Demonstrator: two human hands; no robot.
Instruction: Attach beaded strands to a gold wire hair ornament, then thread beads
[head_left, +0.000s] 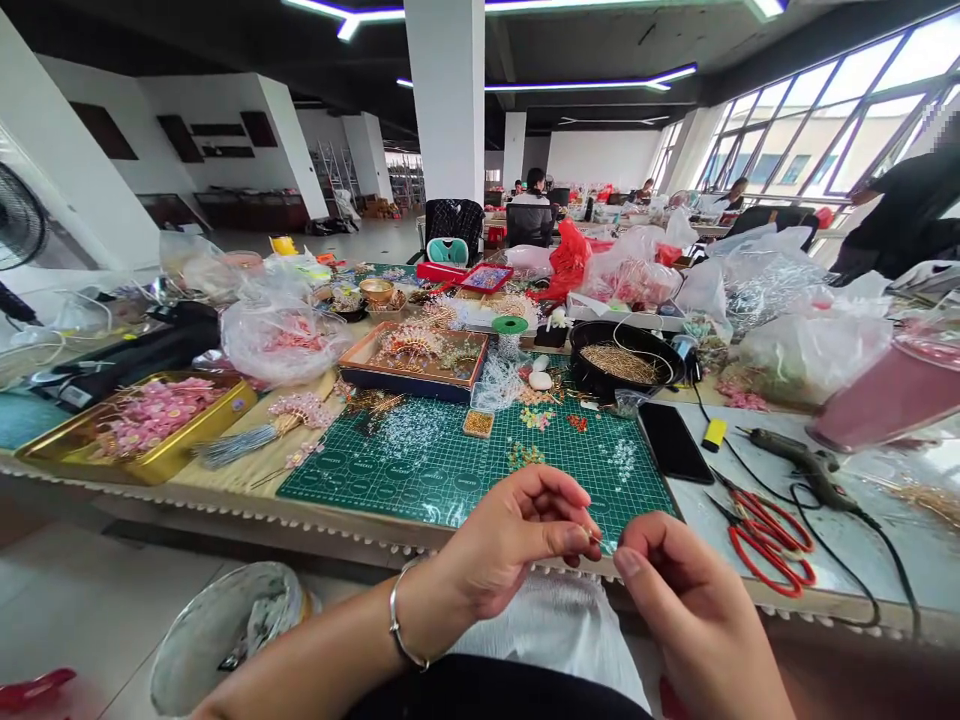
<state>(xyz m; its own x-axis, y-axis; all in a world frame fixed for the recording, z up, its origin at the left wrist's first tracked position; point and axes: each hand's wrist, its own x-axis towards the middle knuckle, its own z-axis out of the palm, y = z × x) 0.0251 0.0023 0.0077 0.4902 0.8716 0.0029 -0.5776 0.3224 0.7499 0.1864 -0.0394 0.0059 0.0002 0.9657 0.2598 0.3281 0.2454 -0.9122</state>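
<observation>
I'm mid-threading, I judge: my left hand [517, 540] and right hand [675, 600] fingers pinch a fine wire piece [604, 545] at six o'clock of the green cutting mat [420, 470]; next needs steady alignment.

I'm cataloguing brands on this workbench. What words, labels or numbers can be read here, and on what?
No text can be read for certain.
green cutting mat: pale printed ovals repeat across its grid, too small and blurred to read.
black phone: screen dark, no text.
red scissors: no marking visible.
left hand and right hand: pinching a tiny piece, nothing written.
</observation>
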